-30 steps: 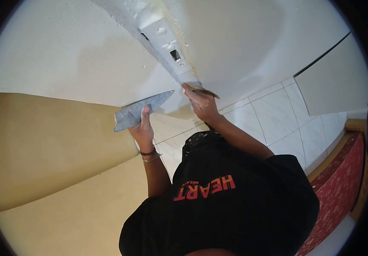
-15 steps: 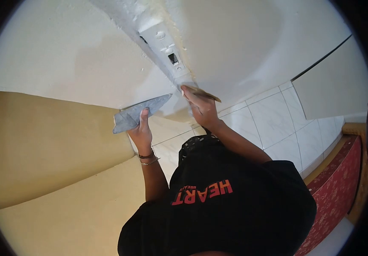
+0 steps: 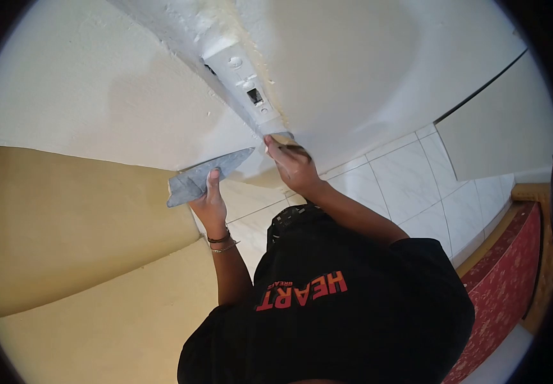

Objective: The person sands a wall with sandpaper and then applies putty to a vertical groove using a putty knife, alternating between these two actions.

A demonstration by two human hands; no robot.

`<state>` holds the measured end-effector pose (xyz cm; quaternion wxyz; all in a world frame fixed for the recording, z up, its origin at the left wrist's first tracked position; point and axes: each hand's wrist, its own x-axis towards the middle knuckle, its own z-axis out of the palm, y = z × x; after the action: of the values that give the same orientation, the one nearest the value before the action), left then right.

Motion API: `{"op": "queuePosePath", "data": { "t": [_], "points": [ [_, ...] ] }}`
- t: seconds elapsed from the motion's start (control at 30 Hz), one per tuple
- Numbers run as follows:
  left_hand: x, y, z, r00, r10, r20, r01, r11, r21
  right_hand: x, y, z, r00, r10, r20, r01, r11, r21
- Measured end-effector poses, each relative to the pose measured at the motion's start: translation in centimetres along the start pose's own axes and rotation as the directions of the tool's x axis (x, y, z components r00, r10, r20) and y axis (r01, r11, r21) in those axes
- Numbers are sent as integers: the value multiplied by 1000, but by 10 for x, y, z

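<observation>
My left hand [image 3: 210, 203] is closed around a grey, wedge-shaped flat board [image 3: 209, 177], thumb on top, with the pointed end towards the wall corner. My right hand [image 3: 297, 169] grips a flat tan scraper [image 3: 284, 139] and holds it close to the white wall strip just below a switch plate [image 3: 247, 83]. Fingers cover part of the scraper, so I cannot make out its full shape. The plate is smeared white and has a small dark rectangular opening [image 3: 254, 96].
White walls [image 3: 347, 70] meet around the plate. A mustard-coloured rounded surface [image 3: 65, 224] lies at left. White floor tiles [image 3: 411, 169] stretch to the right, near a pale panel [image 3: 494, 121] and a red patterned, wood-edged piece of furniture [image 3: 507, 275].
The scraper in my right hand has turned and shifted slightly left and down. My left hand and the grey board have barely moved. The wall sits slightly lower and further left in view.
</observation>
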<state>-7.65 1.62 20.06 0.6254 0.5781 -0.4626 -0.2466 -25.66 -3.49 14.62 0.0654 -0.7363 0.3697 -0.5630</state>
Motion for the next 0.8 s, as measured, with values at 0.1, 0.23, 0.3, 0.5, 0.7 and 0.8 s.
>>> {"op": "queuePosePath", "data": {
  "t": [0.1,0.23,0.3,0.5,0.7,0.8],
  "points": [
    [1,2,3,1000,7,-2,-7,1000,-10,3,1,-5,992,-65,-107,66,998,11],
    [-1,5,5,1000,10,-22,-10,1000,-20,13,-12,-4,988,146,-59,-146,989,2],
    [-2,12,9,998,40,-46,-42,999,-27,3,-10,6,999,1,-51,0,1000,25],
    [-2,15,11,993,89,-75,-91,996,-17,16,-10,-5,987,63,-151,-72,996,-61],
    [-1,6,3,1000,15,-11,-14,1000,18,19,-17,-16,985,125,-118,-122,992,30],
    [-1,5,4,1000,6,-27,-6,1000,11,17,-19,-7,987,160,-3,-160,985,65]
  ]
}}
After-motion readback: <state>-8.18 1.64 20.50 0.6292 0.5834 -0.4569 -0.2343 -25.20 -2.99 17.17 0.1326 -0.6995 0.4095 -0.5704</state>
